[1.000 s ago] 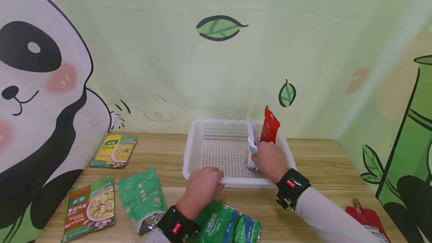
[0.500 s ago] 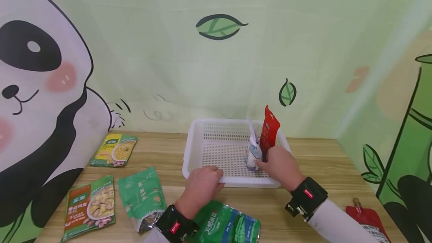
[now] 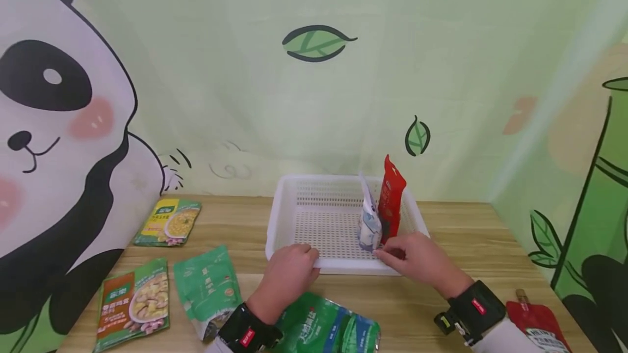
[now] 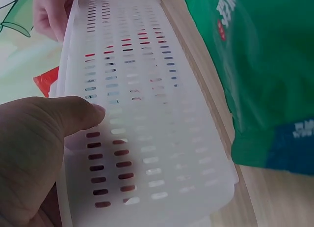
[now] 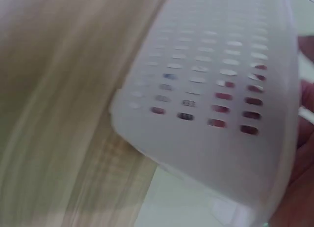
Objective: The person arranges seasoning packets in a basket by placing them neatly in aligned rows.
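A white perforated plastic basket (image 3: 314, 265) stands against the backdrop. My left hand (image 3: 289, 274) grips its front rim; in the left wrist view the thumb (image 4: 81, 114) lies over the outer wall. Inside the basket's right part, a red packet (image 3: 391, 200) and a white-and-blue pouch (image 3: 369, 225) stand upright side by side. My right hand (image 3: 419, 260) is at the front rim just below them, fingers loosely bent, a gap showing between thumb and forefinger. From the right wrist view, its fingers (image 5: 306, 138) are partly hidden behind the basket's wall.
A green pouch with a blue band (image 3: 324, 323) lies before the basket. To the left are another green pouch (image 3: 208, 287), a brown-and-green soup packet (image 3: 134, 304) and a yellow-and-green one (image 3: 169, 222). A red spouted pouch (image 3: 537, 320) lies at the right.
My right hand has let go of the red packet and drawn down and right toward the front rim. The packet and the white-and-blue pouch stay standing. The left hand keeps its grip.
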A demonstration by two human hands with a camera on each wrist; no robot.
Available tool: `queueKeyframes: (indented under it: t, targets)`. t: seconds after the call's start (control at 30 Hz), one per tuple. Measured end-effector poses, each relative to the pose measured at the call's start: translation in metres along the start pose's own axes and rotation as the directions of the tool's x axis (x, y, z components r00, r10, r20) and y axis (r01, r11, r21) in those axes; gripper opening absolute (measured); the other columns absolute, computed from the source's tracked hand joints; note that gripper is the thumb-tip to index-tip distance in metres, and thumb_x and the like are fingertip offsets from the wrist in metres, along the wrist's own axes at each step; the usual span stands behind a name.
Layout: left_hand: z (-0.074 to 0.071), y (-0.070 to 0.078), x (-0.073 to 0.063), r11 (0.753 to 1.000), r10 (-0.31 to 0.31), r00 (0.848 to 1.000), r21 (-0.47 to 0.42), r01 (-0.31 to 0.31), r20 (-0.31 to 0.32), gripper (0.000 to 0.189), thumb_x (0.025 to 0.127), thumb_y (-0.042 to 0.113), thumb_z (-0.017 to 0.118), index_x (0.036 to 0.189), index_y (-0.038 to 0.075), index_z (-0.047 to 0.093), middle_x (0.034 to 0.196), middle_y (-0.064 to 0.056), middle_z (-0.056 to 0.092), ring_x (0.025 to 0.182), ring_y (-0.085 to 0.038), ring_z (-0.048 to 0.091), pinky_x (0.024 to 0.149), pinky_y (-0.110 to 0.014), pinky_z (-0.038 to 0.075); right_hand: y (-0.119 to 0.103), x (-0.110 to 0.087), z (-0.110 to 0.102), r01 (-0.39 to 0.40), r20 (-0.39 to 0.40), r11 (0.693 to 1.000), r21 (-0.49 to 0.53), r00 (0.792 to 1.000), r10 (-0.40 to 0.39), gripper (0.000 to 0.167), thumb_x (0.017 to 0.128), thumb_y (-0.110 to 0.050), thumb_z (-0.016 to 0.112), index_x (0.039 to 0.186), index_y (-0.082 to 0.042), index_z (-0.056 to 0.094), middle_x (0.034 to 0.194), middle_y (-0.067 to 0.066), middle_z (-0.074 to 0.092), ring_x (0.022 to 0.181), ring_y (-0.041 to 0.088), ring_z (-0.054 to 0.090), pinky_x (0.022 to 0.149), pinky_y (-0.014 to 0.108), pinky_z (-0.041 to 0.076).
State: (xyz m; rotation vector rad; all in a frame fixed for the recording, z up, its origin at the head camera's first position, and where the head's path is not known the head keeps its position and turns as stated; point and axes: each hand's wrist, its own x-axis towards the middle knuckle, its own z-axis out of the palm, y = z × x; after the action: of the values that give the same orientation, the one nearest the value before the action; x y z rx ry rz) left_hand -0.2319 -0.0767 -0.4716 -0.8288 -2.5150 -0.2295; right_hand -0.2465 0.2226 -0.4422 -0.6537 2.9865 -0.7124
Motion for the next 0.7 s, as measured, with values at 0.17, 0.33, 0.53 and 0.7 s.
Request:
queueKeyframes:
  t: [0.17,0.33,0.53,0.7]
  targets:
    - [-0.001,-0.002,-0.002,1.000,-0.003,1.000,-0.024,0.003,0.010,0.016,0.083,0.018,0.084,0.079,0.012,0.069,0.076,0.002,0.069,0.068,-0.014,0.065,0.060,-0.028,0.053,0.000,-0.007,0.007,0.161,0.030,0.986,-0.049,0.987,-0.160,0.043,0.091,-0.062,0.070,0.107,-0.023,0.081,0.077,-0.020,0.069,0.060,-0.004,0.052,0.055,0.018,0.044]
    - [-0.005,-0.004,-0.004,0.999,0.012,1.000,-0.031,-0.012,0.002,0.017,0.083,0.018,0.084,0.084,0.011,0.069,0.080,0.000,0.069,0.072,-0.015,0.066,0.066,-0.030,0.054,0.002,-0.005,0.013,0.201,-0.020,0.965,-0.170,0.978,-0.207,0.032,0.089,-0.049,0.078,0.100,-0.019,0.083,0.071,-0.018,0.068,0.057,-0.006,0.047,0.053,0.017,0.042]
    - [-0.010,-0.005,-0.015,1.000,-0.012,0.999,-0.012,0.011,-0.047,0.036,0.079,0.018,0.089,0.108,0.009,0.069,0.100,-0.001,0.069,0.093,-0.018,0.066,0.084,-0.035,0.054,0.007,-0.005,0.017,0.214,-0.096,0.938,-0.272,0.964,-0.248,0.016,0.084,-0.034,0.085,0.084,-0.019,0.082,0.064,-0.016,0.064,0.056,-0.003,0.041,0.053,0.017,0.036]
    - [-0.018,-0.004,-0.031,0.998,-0.039,0.996,-0.050,0.034,-0.084,0.051,0.075,0.017,0.091,0.120,0.010,0.066,0.114,-0.005,0.066,0.108,-0.023,0.063,0.098,-0.040,0.052,0.007,-0.006,0.019,0.219,-0.107,0.936,-0.275,0.961,-0.256,0.017,0.084,-0.033,0.086,0.086,-0.017,0.082,0.065,-0.014,0.065,0.055,-0.004,0.041,0.053,0.017,0.036]
